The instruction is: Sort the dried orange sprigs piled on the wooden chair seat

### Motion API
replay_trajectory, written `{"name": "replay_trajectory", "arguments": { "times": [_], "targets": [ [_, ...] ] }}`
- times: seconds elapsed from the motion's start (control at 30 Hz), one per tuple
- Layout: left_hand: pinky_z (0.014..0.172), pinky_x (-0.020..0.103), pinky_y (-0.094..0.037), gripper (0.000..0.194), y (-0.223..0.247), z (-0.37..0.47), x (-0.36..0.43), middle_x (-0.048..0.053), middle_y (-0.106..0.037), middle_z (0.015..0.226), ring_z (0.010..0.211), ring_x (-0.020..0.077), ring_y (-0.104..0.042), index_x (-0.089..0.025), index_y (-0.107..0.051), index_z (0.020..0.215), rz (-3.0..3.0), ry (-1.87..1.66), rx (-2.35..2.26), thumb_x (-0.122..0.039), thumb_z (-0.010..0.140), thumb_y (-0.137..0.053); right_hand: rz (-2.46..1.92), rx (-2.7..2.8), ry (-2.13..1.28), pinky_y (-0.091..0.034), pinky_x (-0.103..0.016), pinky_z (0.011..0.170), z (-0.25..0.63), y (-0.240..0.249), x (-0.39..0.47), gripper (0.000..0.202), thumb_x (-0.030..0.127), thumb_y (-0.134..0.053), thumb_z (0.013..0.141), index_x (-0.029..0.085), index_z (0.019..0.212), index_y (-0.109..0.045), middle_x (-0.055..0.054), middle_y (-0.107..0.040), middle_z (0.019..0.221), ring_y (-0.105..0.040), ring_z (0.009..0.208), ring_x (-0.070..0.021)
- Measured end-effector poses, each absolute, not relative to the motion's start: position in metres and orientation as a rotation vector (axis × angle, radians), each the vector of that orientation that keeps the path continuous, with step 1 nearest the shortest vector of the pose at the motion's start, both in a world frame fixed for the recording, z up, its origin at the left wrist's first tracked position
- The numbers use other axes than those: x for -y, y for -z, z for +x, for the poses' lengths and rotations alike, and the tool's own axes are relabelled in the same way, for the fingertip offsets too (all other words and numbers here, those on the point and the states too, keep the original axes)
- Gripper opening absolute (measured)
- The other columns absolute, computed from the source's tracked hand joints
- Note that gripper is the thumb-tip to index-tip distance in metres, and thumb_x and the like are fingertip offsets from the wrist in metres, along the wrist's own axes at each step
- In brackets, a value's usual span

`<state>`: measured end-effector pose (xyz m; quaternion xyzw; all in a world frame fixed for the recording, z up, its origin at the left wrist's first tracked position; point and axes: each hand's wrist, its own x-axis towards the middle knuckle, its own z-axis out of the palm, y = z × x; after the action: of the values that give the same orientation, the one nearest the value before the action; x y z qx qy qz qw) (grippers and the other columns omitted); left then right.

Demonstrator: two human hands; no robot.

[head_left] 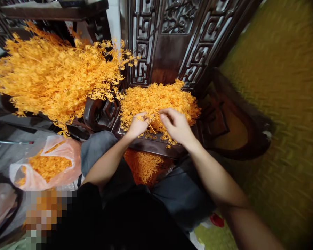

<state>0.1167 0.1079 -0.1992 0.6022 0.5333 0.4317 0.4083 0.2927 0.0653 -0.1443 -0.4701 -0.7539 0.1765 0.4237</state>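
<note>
My left hand (139,125) is closed around a thin orange sprig (151,127) whose stem sticks out past the fingers. Close beside it on the right, my right hand (176,125) has thumb and forefinger pinched together at the sprig's other end. Both hands are over the front edge of a pile of small orange dried sprigs (159,99), which rests on a dark carved wooden chair seat (156,146). A few loose bits lie along the seat's edge below the right hand.
A big bunch of long orange stems (54,73) lies across dark wooden furniture at left. A pink plastic bag (77,152) with orange pieces stands on the floor. More orange stems (146,166) sit between my knees. The carved chair back (167,52) rises behind the pile.
</note>
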Motion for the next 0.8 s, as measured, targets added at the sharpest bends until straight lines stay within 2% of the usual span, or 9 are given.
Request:
{"name": "replay_trajectory", "arguments": {
  "times": [0.1, 0.2, 0.3, 0.43, 0.53, 0.63, 0.73, 0.8],
  "targets": [
    [0.056, 0.025, -0.03, 0.028, 0.203, 0.119, -0.101, -0.004, -0.043, 0.058, 0.058, 0.0113, -0.041, -0.02, -0.043, 0.061, 1.703, -1.102, -1.328, -0.01, 0.081, -0.059, -1.481, 1.892, -0.568, -0.044, -0.032, 0.068, 0.278, 0.155, -0.067, 0.047, 0.063, -0.058, 0.093, 0.018, 0.1, -0.066, -0.009, -0.072, 0.087, -0.061, 0.073, -0.0205],
    [0.058, 0.026, -0.031, 0.024, 0.204, 0.118, -0.097, -0.002, -0.047, 0.06, 0.058, 0.0127, -0.044, -0.02, -0.045, 0.065, 1.876, -1.098, -1.423, -0.014, 0.085, -0.056, -1.645, 1.874, -0.621, -0.031, -0.03, 0.06, 0.271, 0.161, -0.066, 0.056, 0.072, -0.047, 0.094, 0.02, 0.075, -0.055, -0.004, -0.059, 0.066, -0.05, 0.06, -0.0171],
    [0.063, 0.028, -0.034, 0.018, 0.198, 0.114, -0.095, 0.002, -0.058, 0.067, 0.063, 0.0162, -0.052, -0.02, -0.058, 0.077, 2.06, -0.957, -1.651, -0.022, 0.093, -0.051, -1.51, 1.889, -0.674, -0.025, -0.03, 0.058, 0.271, 0.162, -0.067, 0.054, 0.062, -0.042, 0.1, 0.022, 0.065, -0.041, 0.001, -0.046, 0.059, -0.04, 0.056, -0.0133],
    [0.067, 0.031, -0.036, 0.028, 0.186, 0.107, -0.099, 0.009, -0.071, 0.081, 0.074, 0.0219, -0.064, -0.02, -0.066, 0.097, 2.196, -0.739, -1.928, -0.038, 0.103, -0.045, -1.409, 1.933, -0.708, -0.021, -0.029, 0.056, 0.275, 0.153, -0.063, 0.048, 0.048, -0.051, 0.097, 0.021, 0.061, -0.035, 0.004, -0.034, 0.055, -0.032, 0.054, -0.0105],
    [0.07, 0.032, -0.039, 0.042, 0.182, 0.106, -0.106, 0.012, -0.074, 0.088, 0.08, 0.0242, -0.067, -0.019, -0.067, 0.104, 2.225, -0.664, -1.988, -0.049, 0.106, -0.038, -1.373, 1.978, -0.823, -0.022, -0.028, 0.056, 0.275, 0.146, -0.055, 0.046, 0.044, -0.051, 0.096, 0.021, 0.059, -0.035, 0.005, -0.033, 0.054, -0.032, 0.054, -0.0095],
    [0.072, 0.032, -0.04, 0.047, 0.183, 0.104, -0.115, 0.012, -0.076, 0.092, 0.083, 0.0241, -0.069, -0.02, -0.067, 0.108, 2.21, -0.672, -1.977, -0.052, 0.107, -0.032, -1.325, 1.981, -0.978, -0.023, -0.027, 0.054, 0.274, 0.138, -0.045, 0.045, 0.044, -0.053, 0.095, 0.021, 0.06, -0.037, 0.005, -0.035, 0.055, -0.033, 0.052, -0.0084],
    [0.073, 0.031, -0.041, 0.047, 0.185, 0.093, -0.126, 0.014, -0.076, 0.093, 0.084, 0.0242, -0.069, -0.018, -0.068, 0.108, 2.129, -0.703, -2.015, -0.053, 0.106, -0.036, -1.218, 1.928, -1.227, -0.024, -0.025, 0.047, 0.28, 0.121, -0.028, 0.047, 0.048, -0.057, 0.095, 0.021, 0.06, -0.04, 0.007, -0.037, 0.049, -0.031, 0.046, -0.0072],
    [0.073, 0.031, -0.041, 0.046, 0.184, 0.083, -0.131, 0.015, -0.075, 0.091, 0.084, 0.0249, -0.069, -0.016, -0.07, 0.106, 2.024, -0.731, -2.076, -0.052, 0.104, -0.042, -1.104, 1.911, -1.407, -0.029, -0.024, 0.044, 0.287, 0.107, -0.018, 0.047, 0.051, -0.057, 0.097, 0.022, 0.062, -0.044, 0.006, -0.043, 0.045, -0.035, 0.041, -0.0074]
  ]
}}
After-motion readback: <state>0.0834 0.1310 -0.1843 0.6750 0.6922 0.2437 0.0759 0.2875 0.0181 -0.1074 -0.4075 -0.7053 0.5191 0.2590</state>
